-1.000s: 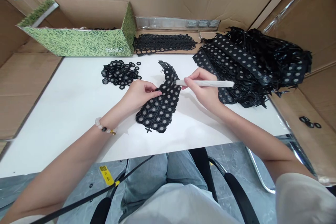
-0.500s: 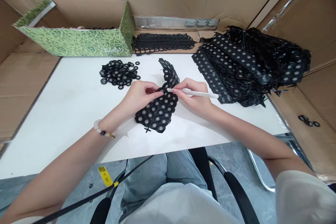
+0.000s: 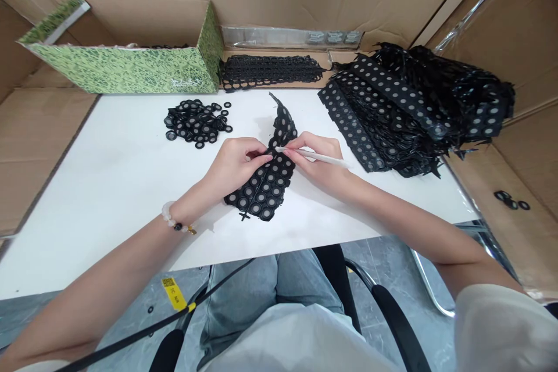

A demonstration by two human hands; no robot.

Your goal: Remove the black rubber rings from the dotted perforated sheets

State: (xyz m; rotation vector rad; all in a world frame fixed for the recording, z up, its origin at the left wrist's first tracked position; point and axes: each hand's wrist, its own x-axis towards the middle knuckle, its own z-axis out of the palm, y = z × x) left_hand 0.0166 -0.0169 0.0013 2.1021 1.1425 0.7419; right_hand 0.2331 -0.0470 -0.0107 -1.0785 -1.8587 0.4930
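Note:
A black die-cut sheet of rubber rings with grey centres (image 3: 264, 190) lies on the white board, its upper strip (image 3: 284, 128) bent up and narrowed. My left hand (image 3: 235, 164) rests on the sheet and grips its middle between fingers and thumb. My right hand (image 3: 314, 157) is shut on a slim white stick (image 3: 314, 154), whose tip touches the sheet beside my left fingertips. Part of the sheet is hidden under my left hand.
A heap of loose black rings (image 3: 196, 121) lies left of the sheet. A tall stack of ring sheets (image 3: 405, 107) fills the right of the white board (image 3: 108, 203). Behind stand a green patterned box (image 3: 117, 70) and a black cut-out strip (image 3: 270, 71), with cardboard walls around.
My right hand has moved left and the stick's tip has come onto the sheet beside my left fingers. The sheet's upper strip now looks narrower and more bent.

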